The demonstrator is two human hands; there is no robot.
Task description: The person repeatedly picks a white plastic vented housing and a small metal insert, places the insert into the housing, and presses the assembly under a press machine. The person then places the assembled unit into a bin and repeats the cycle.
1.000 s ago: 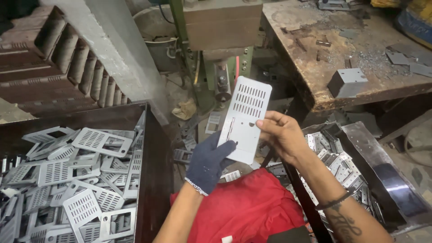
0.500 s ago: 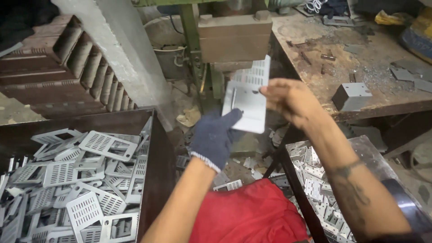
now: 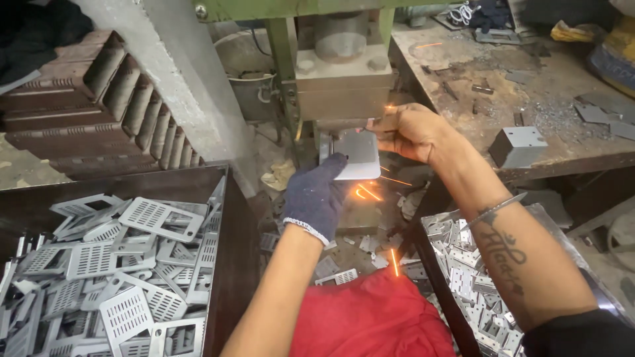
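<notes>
My left hand (image 3: 316,195), in a dark blue knit glove, grips the near edge of a flat grey metal plate (image 3: 357,155). My bare right hand (image 3: 407,132) holds the plate's far right edge. Together they keep the plate lying flat under the block of a green-framed press (image 3: 344,66). Orange sparks show around and below the plate. Most of the plate's far end is hidden under the press block.
A dark bin (image 3: 228,251) at left holds several perforated grey metal plates (image 3: 119,264). A second bin (image 3: 463,264) at lower right holds small punched parts. A worn workbench (image 3: 529,86) with a grey metal block (image 3: 519,145) stands at right. Red cloth (image 3: 370,317) covers my lap.
Both hands carried the perforated plate up and forward, turned it flat and pushed it under the press. Sparks now appear around it.
</notes>
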